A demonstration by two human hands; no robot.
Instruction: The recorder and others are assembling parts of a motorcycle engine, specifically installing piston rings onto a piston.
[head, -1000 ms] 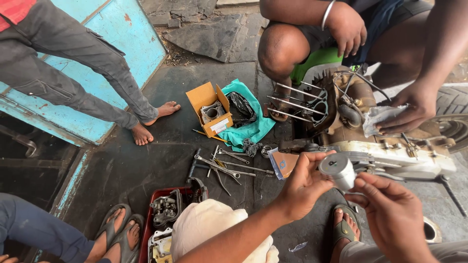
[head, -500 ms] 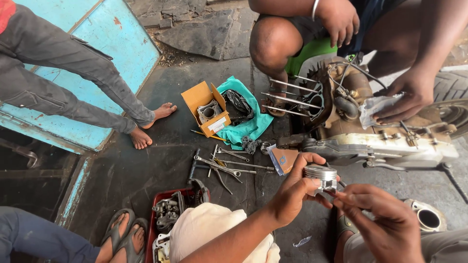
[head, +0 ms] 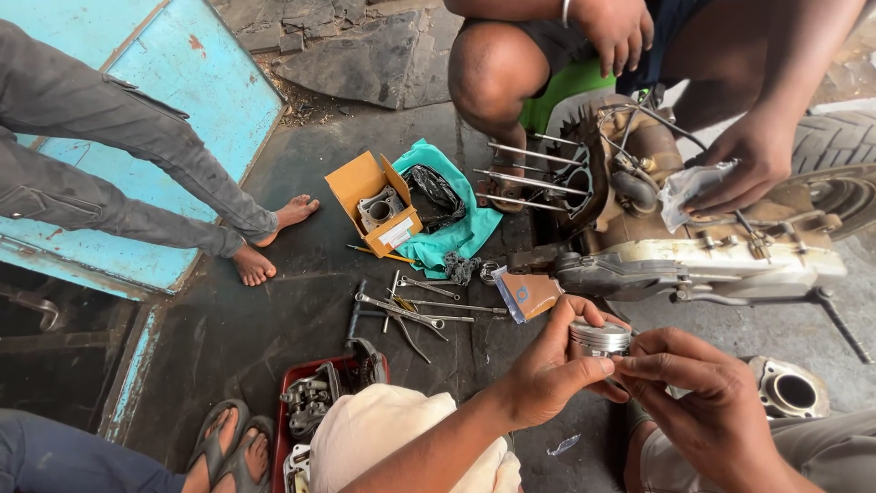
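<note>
Landmark: engine block (head: 693, 246), pale metal, lying on dark ground, upper right.

Held item: piston (head: 599, 338), silvery, ringed, just below the engine block's near edge. Left hand (head: 552, 370) is closed around its side and underside, thumb beneath. Right hand (head: 703, 397) pinches at its right edge with fingertips; whatever small part sits between those fingertips is too small to make out. The piston's lower half is hidden by both hands.

Cut off or obscured:
- Person opposite, seated behind the engine block; head and torso out of frame. One hand (head: 739, 169) presses a crumpled clear plastic bag (head: 686, 192) on the block.
- Tyre (head: 839, 155), right of the block, cut by the frame edge.
- Cylinder (head: 789, 393), below the block at right, partly behind the right wrist.
- Red tray (head: 285, 411) of parts, far lower left of the block, half covered by a cream cloth (head: 392, 434).

Packages:
- Orange cardboard box (head: 365, 187), open, left of the block, metal part inside, pale label on its front flap.
- Teal cloth (head: 461, 228) beside it, carrying a black plastic bag (head: 433, 196).
- Small orange-brown packet (head: 529, 294) with blue edge, touching the block's left end.

Loose spanners and pliers (head: 411, 310) lie left of the packet.
</note>
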